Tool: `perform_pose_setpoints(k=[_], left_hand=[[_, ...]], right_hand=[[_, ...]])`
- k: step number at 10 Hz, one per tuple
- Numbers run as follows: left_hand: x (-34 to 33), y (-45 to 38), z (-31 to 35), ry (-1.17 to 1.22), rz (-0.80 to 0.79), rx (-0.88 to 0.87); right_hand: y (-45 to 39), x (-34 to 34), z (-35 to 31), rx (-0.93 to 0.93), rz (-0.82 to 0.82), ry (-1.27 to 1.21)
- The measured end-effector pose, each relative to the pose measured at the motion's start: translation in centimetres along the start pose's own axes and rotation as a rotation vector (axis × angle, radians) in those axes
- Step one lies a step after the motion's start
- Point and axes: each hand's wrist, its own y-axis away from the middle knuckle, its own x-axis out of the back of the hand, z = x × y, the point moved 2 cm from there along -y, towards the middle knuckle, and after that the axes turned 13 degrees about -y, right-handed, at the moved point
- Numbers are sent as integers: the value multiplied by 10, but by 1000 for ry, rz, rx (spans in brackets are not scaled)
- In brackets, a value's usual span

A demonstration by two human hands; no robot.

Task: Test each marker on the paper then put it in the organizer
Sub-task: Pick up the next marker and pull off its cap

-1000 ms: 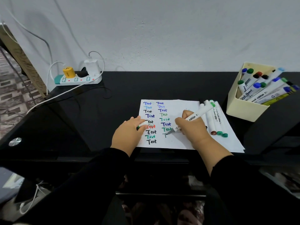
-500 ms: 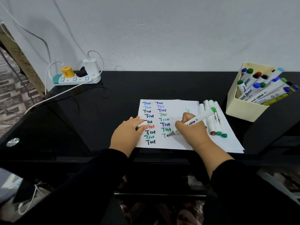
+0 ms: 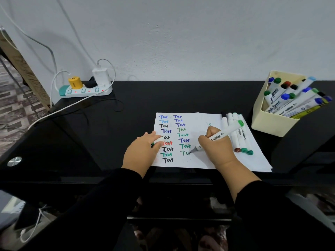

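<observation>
Cap (image 3: 157,142) half-hidden in left hand (image 3: 140,153)

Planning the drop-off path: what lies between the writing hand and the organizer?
In the head view, loose markers lie on the paper between right hand and organizer.

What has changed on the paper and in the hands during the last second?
The right hand has moved the marker rightward along the paper: the bottom word of the second column grew from "T" to about "Tes". The left hand still holds the cap on the paper. The loose markers and organizer stayed put.
</observation>
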Motion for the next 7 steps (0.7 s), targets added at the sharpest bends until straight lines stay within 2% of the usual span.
perform_pose_setpoints(k=[2, 4, 6, 7], left_hand=[[0, 1, 0, -7, -3, -3], [2, 1, 2, -18, -8, -4], [1, 1, 1, -15, -13, -12], [1, 2, 1, 1, -4, -14]], right_hand=[[-1, 1, -1, -10, 40, -7], [0, 1, -1, -12, -9, -7], [-9, 7, 0, -165, 72, -215], [-15, 6, -7, -279, 13, -252]])
